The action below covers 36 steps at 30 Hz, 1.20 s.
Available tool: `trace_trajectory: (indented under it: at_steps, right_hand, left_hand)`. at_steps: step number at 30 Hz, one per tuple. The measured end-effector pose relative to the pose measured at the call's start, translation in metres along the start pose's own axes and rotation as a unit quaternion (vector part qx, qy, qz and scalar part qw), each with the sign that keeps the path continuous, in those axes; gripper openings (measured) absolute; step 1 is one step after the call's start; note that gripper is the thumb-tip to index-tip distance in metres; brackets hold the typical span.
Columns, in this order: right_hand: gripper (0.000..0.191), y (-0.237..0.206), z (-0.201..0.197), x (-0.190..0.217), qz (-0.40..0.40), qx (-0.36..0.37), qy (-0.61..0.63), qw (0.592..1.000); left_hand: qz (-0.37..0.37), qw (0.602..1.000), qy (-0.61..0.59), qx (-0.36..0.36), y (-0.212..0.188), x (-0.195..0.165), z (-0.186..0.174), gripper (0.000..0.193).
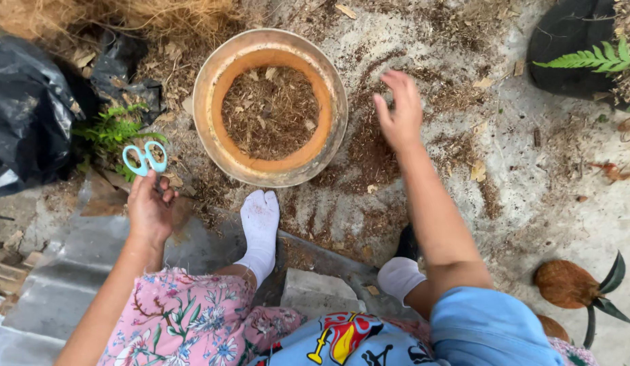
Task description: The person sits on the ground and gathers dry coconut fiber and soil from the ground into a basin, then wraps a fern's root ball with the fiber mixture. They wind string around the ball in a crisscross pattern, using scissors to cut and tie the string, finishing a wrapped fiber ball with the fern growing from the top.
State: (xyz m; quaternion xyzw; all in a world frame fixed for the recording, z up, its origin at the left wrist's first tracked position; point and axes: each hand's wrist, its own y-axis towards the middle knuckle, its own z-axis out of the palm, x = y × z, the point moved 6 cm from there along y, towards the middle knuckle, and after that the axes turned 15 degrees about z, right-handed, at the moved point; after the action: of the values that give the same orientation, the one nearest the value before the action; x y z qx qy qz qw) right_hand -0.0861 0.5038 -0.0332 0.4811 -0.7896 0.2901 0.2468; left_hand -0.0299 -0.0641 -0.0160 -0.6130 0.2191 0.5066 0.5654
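A: Left to right. What's at the left edge of the ground?

B: Crumpled black plastic bag (pixel 23 115), small green fern (pixel 111 130) beside it. Left hand (pixel 150 207) just below the fern, fingers (pixel 167 196) curled round the pale-blue-handled scissors (pixel 145 159). Handle loops stick up past the hand, blades hidden in the grip. Looks parked out of the way, not in a cutting hold.

A: Middle?

B: Round terracotta pot inside a wider worn metal basin (pixel 271 105), filled with brown shredded husk (pixel 271 112). White-socked foot (pixel 259 224) sits just below the basin rim, probably bracing the squat.

A: Right hand?

B: Right hand (pixel 398 112) hovers just right of the basin over loose husk scattered on the concrete ground (pixel 532 196). Fingers spread, released, holding nothing. Palm down, likely placed for gathering the spill.

A: Scissors versus that hand?

B: Well apart, the basin sits between them.

A: Far right?

B: Black pot with a fern frond (pixel 586 57) at the top right corner, brown sprouting coconut (pixel 569 285) at the lower right.
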Motion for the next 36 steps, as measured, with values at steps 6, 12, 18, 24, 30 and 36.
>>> trace_trajectory:
  at_steps: [6,12,18,24,30,36]
  right_hand:
    - [0.125,-0.084,0.018,-0.092,-0.059,0.207,-0.33,0.919]
    - [0.127,-0.12,0.076,-0.067,0.107,0.201,-0.365,0.903]
    - [0.115,-0.055,0.092,-0.034,-0.017,0.159,-0.302,0.94]
    - [0.13,-0.079,0.116,-0.002,-0.154,0.278,-0.212,0.924]
    - [0.122,-0.124,0.13,-0.001,-0.069,0.226,-0.31,0.921]
    - [0.104,-0.051,0.166,0.046,-0.063,0.25,-0.373,0.891]
  left_hand:
    - [0.029,0.997,0.033,0.061,0.012,0.006,0.042,0.017]
    - [0.033,0.985,0.152,0.069,0.015,0.022,0.095,0.044]
    - [-0.005,0.991,0.112,0.075,0.014,0.021,0.125,0.042]
    - [-0.01,0.997,0.05,0.066,0.024,0.032,0.119,0.061]
    - [-0.014,0.999,-0.049,0.015,0.031,0.022,0.061,0.061]
    - [0.031,0.995,-0.091,-0.018,0.033,0.004,0.02,0.06]
